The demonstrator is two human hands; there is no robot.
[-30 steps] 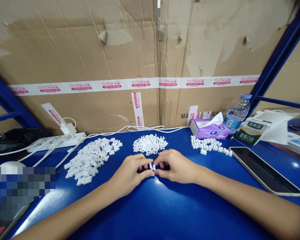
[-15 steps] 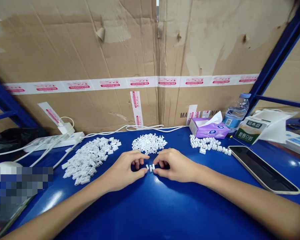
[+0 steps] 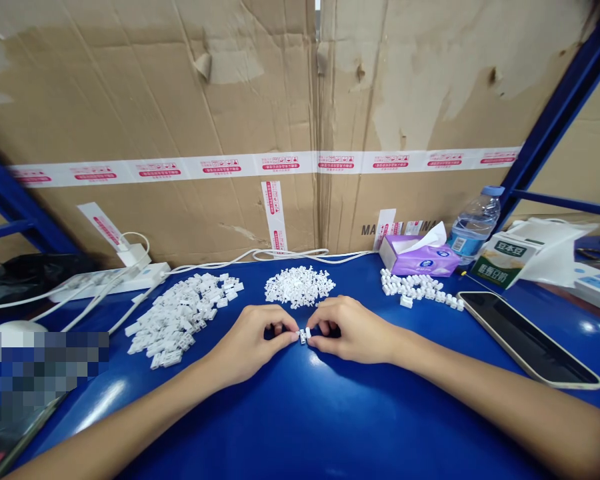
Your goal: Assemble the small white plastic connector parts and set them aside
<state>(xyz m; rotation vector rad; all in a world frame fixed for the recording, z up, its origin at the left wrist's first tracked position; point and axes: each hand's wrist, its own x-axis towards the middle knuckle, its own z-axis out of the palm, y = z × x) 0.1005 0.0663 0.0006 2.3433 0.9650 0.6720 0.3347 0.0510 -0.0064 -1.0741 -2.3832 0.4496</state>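
Note:
Above the blue table, my right hand (image 3: 347, 332) pinches a small white plastic block (image 3: 303, 337) with dark openings between thumb and fingers. Facing it, my left hand (image 3: 260, 339) is closed in a pinch at the block's left side, on a tiny white plastic piece mostly hidden by the fingertips. Just beyond the hands lies a pile of tiny white plastic pieces (image 3: 300, 285). To the left spreads a larger heap of white plastic blocks (image 3: 180, 317). Several white blocks (image 3: 415, 288) form a smaller group to the right.
A phone (image 3: 527, 340) lies at the right. Behind it stand a purple tissue box (image 3: 420, 260), a water bottle (image 3: 475, 227) and a green-and-white carton (image 3: 505, 257). A power strip (image 3: 110, 280) with white cables sits at the left. Cardboard (image 3: 180, 120) walls the back.
My left thumb and fingers have closed together and moved slightly right, bringing the tiny white piece up to the block. My right hand keeps its pinch almost unmoved.

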